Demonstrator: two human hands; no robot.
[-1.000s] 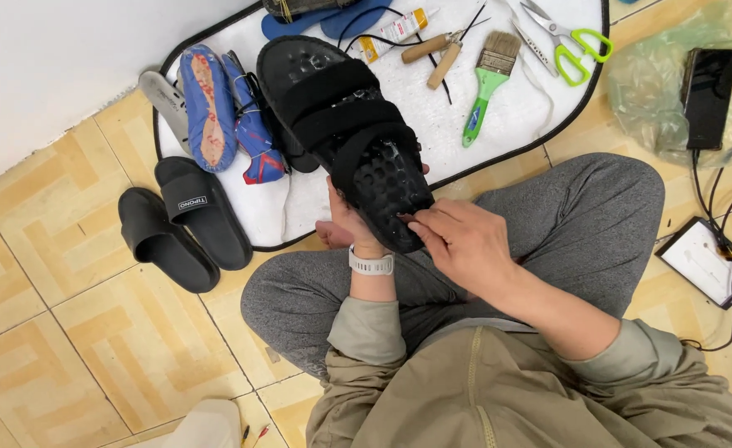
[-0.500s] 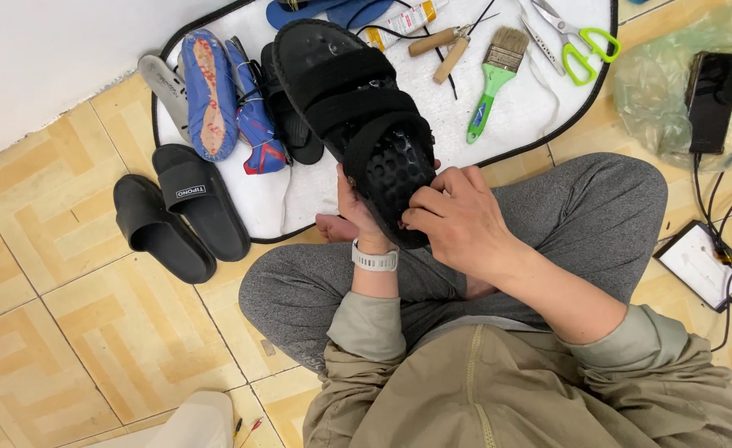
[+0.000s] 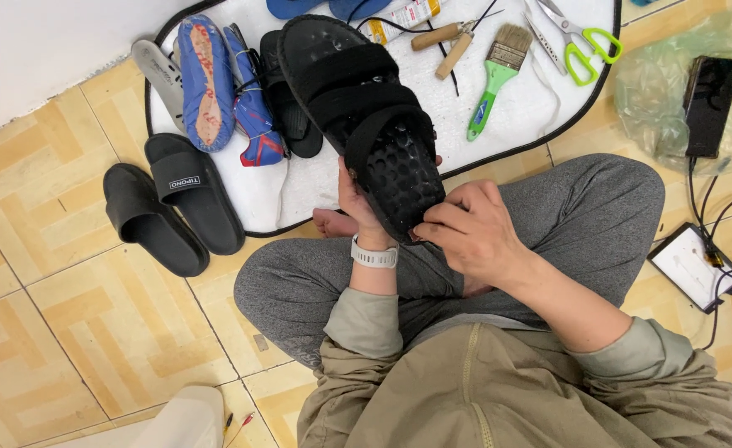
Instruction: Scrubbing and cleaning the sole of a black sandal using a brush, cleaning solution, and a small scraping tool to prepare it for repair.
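1. While the person is sitting cross-legged on the tiled floor (image 3: 67,332), a white mat (image 3: 540,108) with a black border is lying just ahead of the knees.
2. A black strapped sandal (image 3: 366,116) is being held up over the near edge of the mat, sole facing away, heel end towards the person.
3. The left hand (image 3: 357,203) is gripping the sandal from underneath at the heel, fingers wrapped round it; they are mostly hidden, so the exact grip appears closed but is not fully visible.
4. The right hand (image 3: 469,228) is pinching the heel edge of the sandal, fingertips curled in and touching the rim.
5. A pair of black slides (image 3: 171,211) is sitting on the floor, left of the mat.
6. A blue shoe (image 3: 208,79) is lying on the mat's left part.
7. A green-handled brush (image 3: 494,83) and green-handled scissors (image 3: 577,41) are lying on the mat, well apart from the hands.
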